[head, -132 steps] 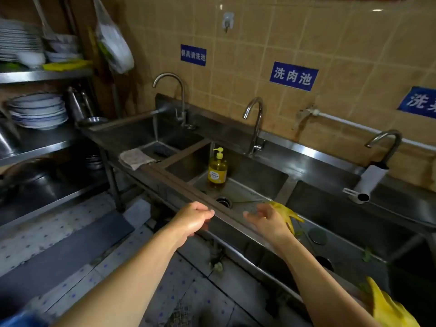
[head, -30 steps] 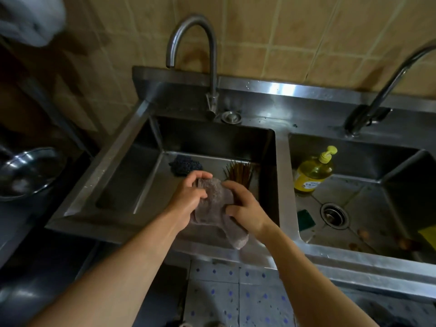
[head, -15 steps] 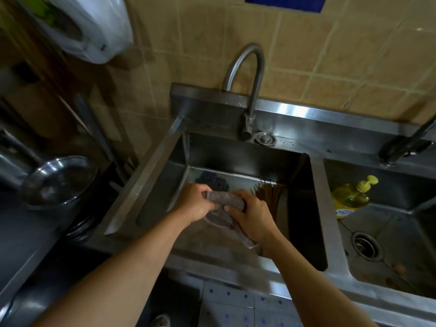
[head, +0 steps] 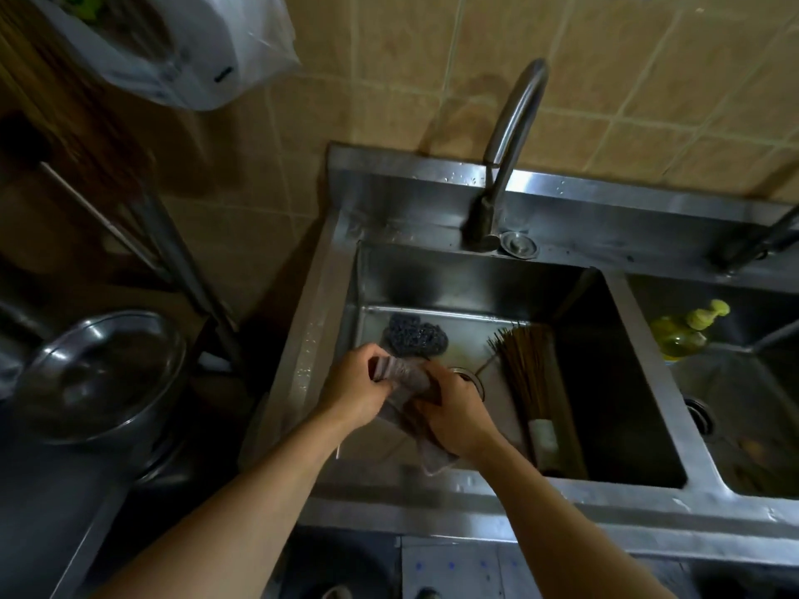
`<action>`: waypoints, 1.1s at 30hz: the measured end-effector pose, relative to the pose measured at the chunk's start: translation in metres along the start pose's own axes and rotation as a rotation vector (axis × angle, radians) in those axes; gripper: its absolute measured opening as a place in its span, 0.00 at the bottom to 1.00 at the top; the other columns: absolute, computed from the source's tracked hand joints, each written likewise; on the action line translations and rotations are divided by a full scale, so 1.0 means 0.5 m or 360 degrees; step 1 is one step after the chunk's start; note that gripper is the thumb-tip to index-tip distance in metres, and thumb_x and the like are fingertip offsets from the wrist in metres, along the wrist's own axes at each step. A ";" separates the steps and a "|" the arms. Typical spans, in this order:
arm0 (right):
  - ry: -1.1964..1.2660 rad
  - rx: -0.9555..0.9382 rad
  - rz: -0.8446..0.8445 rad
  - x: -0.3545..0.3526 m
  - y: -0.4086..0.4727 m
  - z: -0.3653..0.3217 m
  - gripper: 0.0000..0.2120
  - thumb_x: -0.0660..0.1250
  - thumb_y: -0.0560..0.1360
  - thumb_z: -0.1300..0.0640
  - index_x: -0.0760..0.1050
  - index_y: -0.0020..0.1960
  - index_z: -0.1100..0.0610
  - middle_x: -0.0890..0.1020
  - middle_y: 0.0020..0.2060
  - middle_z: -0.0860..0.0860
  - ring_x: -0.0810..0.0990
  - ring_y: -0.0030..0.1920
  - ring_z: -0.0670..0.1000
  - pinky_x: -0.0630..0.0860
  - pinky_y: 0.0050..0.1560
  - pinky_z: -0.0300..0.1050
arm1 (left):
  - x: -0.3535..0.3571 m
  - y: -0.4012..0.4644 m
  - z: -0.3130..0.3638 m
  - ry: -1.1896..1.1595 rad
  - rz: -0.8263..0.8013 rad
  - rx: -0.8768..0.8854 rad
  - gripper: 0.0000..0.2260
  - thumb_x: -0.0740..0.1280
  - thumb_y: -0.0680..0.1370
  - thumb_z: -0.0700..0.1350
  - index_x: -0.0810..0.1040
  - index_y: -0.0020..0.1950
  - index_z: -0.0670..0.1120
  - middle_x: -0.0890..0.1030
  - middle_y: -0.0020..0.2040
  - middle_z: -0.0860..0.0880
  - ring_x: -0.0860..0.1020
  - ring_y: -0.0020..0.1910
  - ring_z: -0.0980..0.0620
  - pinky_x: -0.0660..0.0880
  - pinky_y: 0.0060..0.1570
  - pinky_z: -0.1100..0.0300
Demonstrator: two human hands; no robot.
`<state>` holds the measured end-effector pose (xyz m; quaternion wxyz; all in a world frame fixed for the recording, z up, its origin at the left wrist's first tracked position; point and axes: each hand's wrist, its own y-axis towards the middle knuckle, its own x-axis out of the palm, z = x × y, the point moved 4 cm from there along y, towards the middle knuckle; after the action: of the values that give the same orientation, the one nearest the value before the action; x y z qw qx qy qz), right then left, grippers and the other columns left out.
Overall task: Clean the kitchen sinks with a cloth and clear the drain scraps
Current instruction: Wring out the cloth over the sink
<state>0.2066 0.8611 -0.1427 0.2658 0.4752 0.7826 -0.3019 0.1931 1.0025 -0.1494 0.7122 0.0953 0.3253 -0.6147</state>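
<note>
We grasp the grey-brown crumpled cloth point(head: 404, 376) between left hand point(head: 355, 389) at nine o'clock and right hand point(head: 454, 410) at four o'clock.

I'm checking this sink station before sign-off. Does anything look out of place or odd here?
A bamboo brush and a dark scouring pad lie inside the left sink being cleaned, and a soap bottle sits in the neighbouring basin. Both hands, left hand and right hand, grip the cloth. Nothing looks spilled or damaged.

Left hand point(head: 352, 393) and right hand point(head: 454, 419) gripping grey cloth point(head: 404, 373) over steel sink point(head: 432, 278), scourer point(head: 415, 335) behind
</note>
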 end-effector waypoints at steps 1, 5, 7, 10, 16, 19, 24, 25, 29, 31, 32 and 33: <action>-0.0015 0.0080 0.0023 0.004 0.005 0.011 0.15 0.63 0.76 0.60 0.73 0.62 0.54 0.80 0.51 0.53 0.78 0.52 0.54 0.72 0.49 0.42 | 0.003 0.008 -0.008 -0.0006 -0.0021 -0.0014 0.10 0.69 0.75 0.39 0.73 0.50 0.51 0.77 0.47 0.54 0.75 0.46 0.56 0.68 0.37 0.68; -0.0006 0.0396 0.0070 0.002 0.028 0.076 0.13 0.61 0.77 0.59 0.72 0.61 0.57 0.80 0.54 0.56 0.78 0.54 0.57 0.73 0.53 0.45 | 0.031 0.052 -0.031 -0.0057 -0.0147 -0.0124 0.14 0.68 0.76 0.38 0.73 0.59 0.49 0.78 0.56 0.51 0.76 0.52 0.54 0.72 0.46 0.65; 0.0019 0.0519 0.0101 -0.004 0.041 0.112 0.13 0.60 0.78 0.59 0.72 0.62 0.58 0.80 0.54 0.56 0.78 0.54 0.57 0.72 0.52 0.44 | 0.055 0.074 -0.042 -0.0044 -0.0208 -0.0201 0.15 0.68 0.75 0.38 0.73 0.61 0.47 0.77 0.58 0.49 0.77 0.55 0.52 0.74 0.52 0.61; -0.0001 0.0597 0.0100 -0.020 0.066 0.158 0.11 0.58 0.79 0.59 0.74 0.59 0.60 0.79 0.51 0.56 0.78 0.53 0.55 0.68 0.47 0.39 | 0.095 0.109 -0.058 -0.0070 -0.0254 -0.0323 0.14 0.68 0.75 0.38 0.73 0.60 0.48 0.77 0.58 0.48 0.76 0.55 0.51 0.74 0.56 0.57; 0.0119 0.0734 0.0149 -0.062 0.144 0.243 0.12 0.59 0.78 0.61 0.70 0.60 0.62 0.77 0.56 0.59 0.76 0.56 0.58 0.71 0.53 0.46 | 0.161 0.184 -0.051 -0.0043 -0.0215 -0.0420 0.13 0.68 0.75 0.39 0.72 0.58 0.50 0.76 0.58 0.50 0.75 0.54 0.52 0.74 0.54 0.58; 0.0199 0.0691 0.0209 -0.069 0.187 0.267 0.11 0.59 0.79 0.60 0.69 0.60 0.61 0.77 0.51 0.56 0.77 0.52 0.57 0.71 0.47 0.43 | 0.192 0.228 -0.047 0.0022 -0.0211 -0.0416 0.16 0.69 0.75 0.41 0.71 0.62 0.49 0.75 0.59 0.50 0.75 0.56 0.52 0.73 0.54 0.60; 0.0257 0.0650 0.0243 -0.063 0.241 0.295 0.09 0.59 0.79 0.61 0.70 0.58 0.59 0.76 0.45 0.52 0.76 0.45 0.51 0.74 0.45 0.43 | 0.239 0.303 -0.048 0.0017 -0.0212 -0.0413 0.19 0.70 0.75 0.41 0.70 0.64 0.49 0.75 0.63 0.48 0.75 0.59 0.50 0.71 0.56 0.60; 0.0277 0.0662 0.0258 -0.061 0.245 0.297 0.08 0.59 0.79 0.61 0.70 0.57 0.59 0.76 0.45 0.52 0.77 0.46 0.52 0.76 0.46 0.45 | 0.244 0.314 -0.049 0.0014 -0.0216 -0.0420 0.20 0.70 0.75 0.42 0.70 0.65 0.49 0.75 0.63 0.47 0.74 0.60 0.49 0.71 0.57 0.59; 0.0331 0.0718 0.0337 -0.059 0.243 0.305 0.08 0.58 0.79 0.61 0.70 0.58 0.59 0.76 0.45 0.52 0.78 0.48 0.54 0.76 0.46 0.45 | 0.260 0.350 -0.056 0.0064 -0.0244 -0.0396 0.21 0.70 0.74 0.42 0.69 0.65 0.48 0.75 0.63 0.46 0.74 0.60 0.48 0.72 0.60 0.55; 0.0305 0.0720 0.0357 -0.060 0.239 0.313 0.10 0.58 0.79 0.61 0.69 0.60 0.59 0.74 0.45 0.49 0.75 0.46 0.49 0.69 0.43 0.40 | 0.272 0.367 -0.057 0.0102 -0.0284 -0.0358 0.22 0.70 0.74 0.42 0.69 0.66 0.48 0.75 0.63 0.46 0.74 0.60 0.47 0.72 0.59 0.54; 0.0288 0.0723 0.0361 -0.060 0.238 0.318 0.11 0.58 0.79 0.61 0.69 0.61 0.58 0.73 0.46 0.49 0.72 0.45 0.47 0.67 0.44 0.38 | 0.280 0.377 -0.058 0.0135 -0.0305 -0.0328 0.22 0.70 0.74 0.42 0.68 0.67 0.48 0.74 0.63 0.46 0.74 0.60 0.47 0.72 0.58 0.55; 0.0282 0.0737 0.0358 -0.058 0.238 0.325 0.11 0.58 0.79 0.61 0.69 0.62 0.58 0.73 0.46 0.50 0.71 0.45 0.46 0.66 0.44 0.37 | 0.290 0.387 -0.060 0.0172 -0.0322 -0.0297 0.23 0.70 0.74 0.43 0.67 0.68 0.48 0.73 0.65 0.46 0.73 0.61 0.46 0.71 0.58 0.55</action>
<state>0.3470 0.7701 -0.2582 0.1124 0.6319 0.6553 -0.3985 0.3688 0.9446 -0.3079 0.6339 0.0285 0.4269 -0.6443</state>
